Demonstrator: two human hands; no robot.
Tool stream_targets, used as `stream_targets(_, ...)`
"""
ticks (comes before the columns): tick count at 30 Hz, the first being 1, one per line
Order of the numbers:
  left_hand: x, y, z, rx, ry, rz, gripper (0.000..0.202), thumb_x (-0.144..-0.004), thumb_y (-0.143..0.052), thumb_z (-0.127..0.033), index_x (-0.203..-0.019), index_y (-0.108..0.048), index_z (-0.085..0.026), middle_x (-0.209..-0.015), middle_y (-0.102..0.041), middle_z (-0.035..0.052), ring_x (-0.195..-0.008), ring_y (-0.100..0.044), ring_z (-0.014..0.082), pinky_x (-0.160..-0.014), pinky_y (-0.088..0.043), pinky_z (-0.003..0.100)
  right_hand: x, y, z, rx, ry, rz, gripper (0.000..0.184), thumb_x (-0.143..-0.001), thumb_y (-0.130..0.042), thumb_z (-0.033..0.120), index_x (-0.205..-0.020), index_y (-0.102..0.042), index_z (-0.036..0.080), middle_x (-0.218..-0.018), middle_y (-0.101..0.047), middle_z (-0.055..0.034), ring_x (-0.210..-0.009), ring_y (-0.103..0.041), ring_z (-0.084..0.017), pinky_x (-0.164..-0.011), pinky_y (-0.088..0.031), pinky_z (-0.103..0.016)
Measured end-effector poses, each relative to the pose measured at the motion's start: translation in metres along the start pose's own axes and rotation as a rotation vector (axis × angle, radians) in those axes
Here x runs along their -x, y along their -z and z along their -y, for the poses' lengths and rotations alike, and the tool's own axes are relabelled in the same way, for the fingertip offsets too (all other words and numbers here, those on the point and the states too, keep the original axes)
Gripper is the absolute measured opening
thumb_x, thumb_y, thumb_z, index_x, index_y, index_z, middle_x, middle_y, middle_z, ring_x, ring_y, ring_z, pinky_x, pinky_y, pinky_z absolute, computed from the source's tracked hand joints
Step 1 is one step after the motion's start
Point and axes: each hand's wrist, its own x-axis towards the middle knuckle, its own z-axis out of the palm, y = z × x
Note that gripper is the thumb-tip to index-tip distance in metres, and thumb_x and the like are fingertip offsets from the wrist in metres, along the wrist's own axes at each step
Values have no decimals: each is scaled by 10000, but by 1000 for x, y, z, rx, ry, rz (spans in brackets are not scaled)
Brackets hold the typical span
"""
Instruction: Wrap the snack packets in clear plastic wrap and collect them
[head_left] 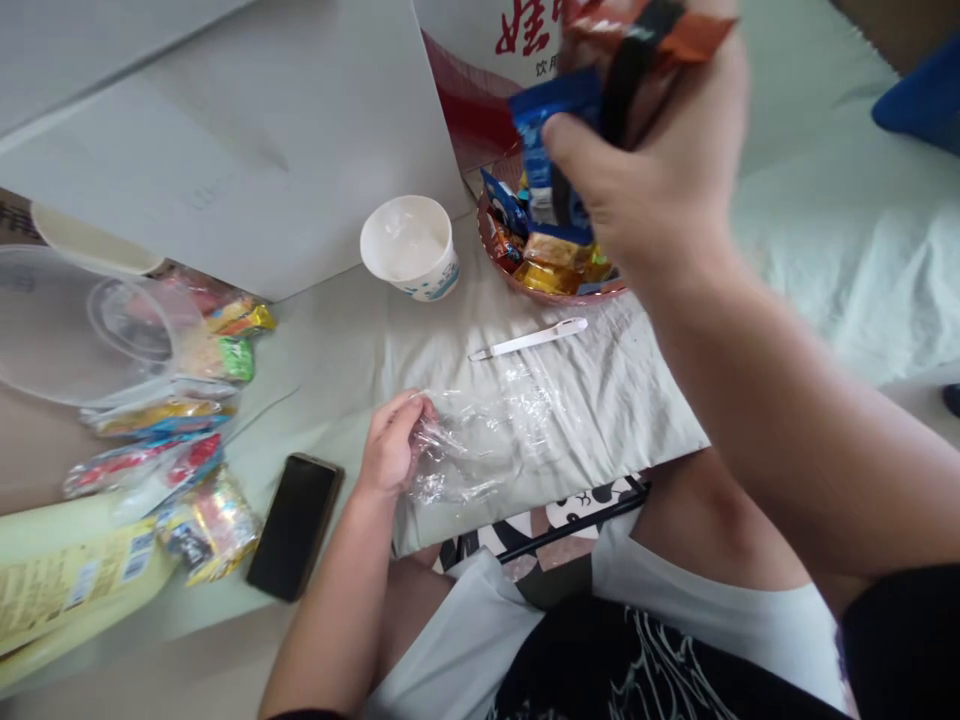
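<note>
My left hand (pixel 390 445) pinches the edge of a crumpled clear plastic bag (pixel 495 430) lying on the pale cloth. Up at the right, my right hand (pixel 667 165) is closed around several snack packets. A blue packet (pixel 544 130) sits under its thumb, and an orange-red packet (pixel 705 38) with a black strip across it shows above; motion blurs them. Below that hand stands a pink glass bowl (pixel 491 260) holding small wrapped snacks (pixel 551 278), partly hidden by the blue packet. Between bag and bowl lies a white slim cutter-like tool (pixel 529 340).
A white paper cup (pixel 412 250) stands left of the bowl, before a large white box (pixel 225 130). A red-and-white carton (pixel 480 90) is behind. On the left are a phone (pixel 295 525), several snack packs (pixel 214 520), a clear plastic tub (pixel 67 320) and a yellow bag (pixel 82 580).
</note>
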Motion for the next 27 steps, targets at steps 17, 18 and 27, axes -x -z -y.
stream_targets(17,-1,6,7,9,-45,180,388,-810,-636,-526,-646,-562,-182,-536,-416,-45,-455,-337,79,-430,-223,232,-42,-23,1,354,-121,93,300,-808,-740,358,-1001,-533,261,-1125,-676,-40,-1169,-647,-273,-1068,-485,-539)
stream_targets(18,0,6,7,9,-45,186,391,-805,-638,-530,-646,-558,-183,-537,-414,-46,-456,-336,79,-432,-225,233,-42,-20,1,385,-129,94,295,-804,-740,344,-993,-530,258,-1126,-673,-57,-1179,-640,-293,-1065,-486,-549)
stream_targets(27,1,4,6,13,-70,204,385,-804,-626,-525,-644,-541,-185,-539,-402,-51,-473,-328,79,-448,-229,232,-28,-36,14,612,-96,123,370,-876,-634,333,-1205,-544,188,-1270,-666,-153,-1128,-653,-349,-963,-532,-587)
